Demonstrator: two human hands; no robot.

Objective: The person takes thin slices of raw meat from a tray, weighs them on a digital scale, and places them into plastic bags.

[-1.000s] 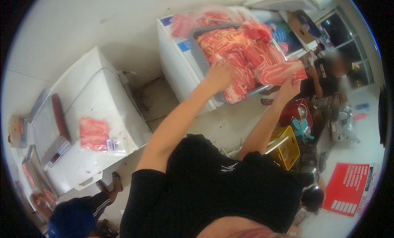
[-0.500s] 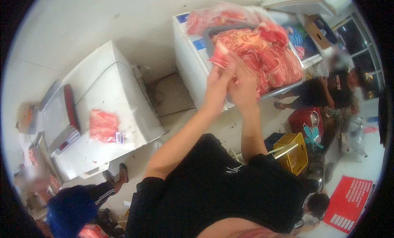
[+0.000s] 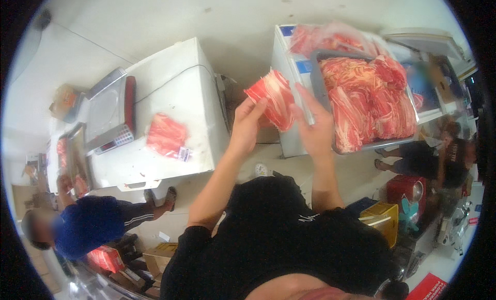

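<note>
Thin slices of red, white-marbled meat are held up in front of me in a small stack. My left hand is closed on their lower left edge, thumb on top. On the other side of the stack, my right hand has its fingers apart and stretched out, close to the slices; whether its thumb touches them I cannot tell. Just beyond my right hand, a grey tray is heaped with sliced meat. Behind that tray lies more meat under clear plastic.
A white chest on the left bears a scale and a clear bag of meat slices. The grey tray rests on another white chest. One person is at left, another at right. A yellow crate stands low right.
Both hands and the meat slices have moved left, away from the tray. My right hand has parted from my left, and the slices now show spread flat. The whole view has swung left.
</note>
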